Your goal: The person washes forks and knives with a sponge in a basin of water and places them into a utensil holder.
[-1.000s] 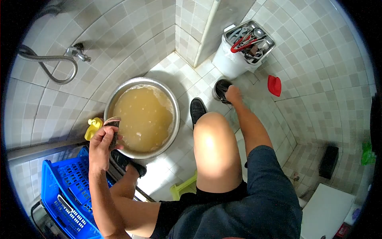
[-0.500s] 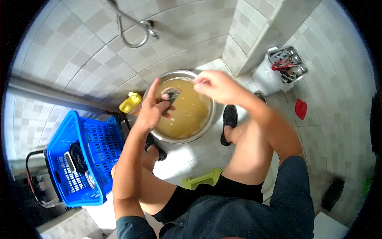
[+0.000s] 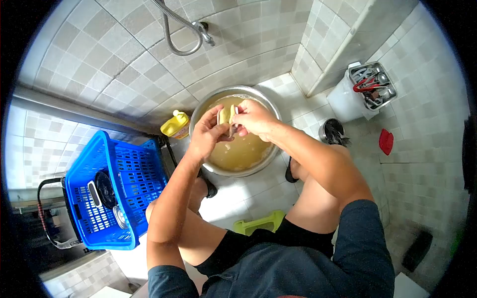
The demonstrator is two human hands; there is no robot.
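Above a wide metal basin (image 3: 267, 98) of cloudy yellowish water, both hands meet. My left hand (image 3: 203, 135) closes around a small yellowish piece with a pale rim (image 3: 224, 116). Fingers of my right hand (image 3: 256, 119) pinch a second, similar yellowish part (image 3: 233, 113) right beside it. The two parts look like halves of one small object; its kind and whether they are joined cannot be made out. Fingers hide much of both. To the left of the basin stands a yellow bottle (image 3: 175, 126).
A blue plastic basket (image 3: 107, 149) with dark and silver items stands at left. At right are a white bin topped by a utensil tray (image 3: 372, 87), a metal pot (image 3: 332, 131) with dark contents and a red item (image 3: 385, 142). A shower hose (image 3: 169, 35) hangs above; a green stool (image 3: 258, 224) is below.
My right hand has come down and left to meet the left hand and now grips part of the object. The object shows its yellowish side instead of a dark grey one. The view has shifted slightly.
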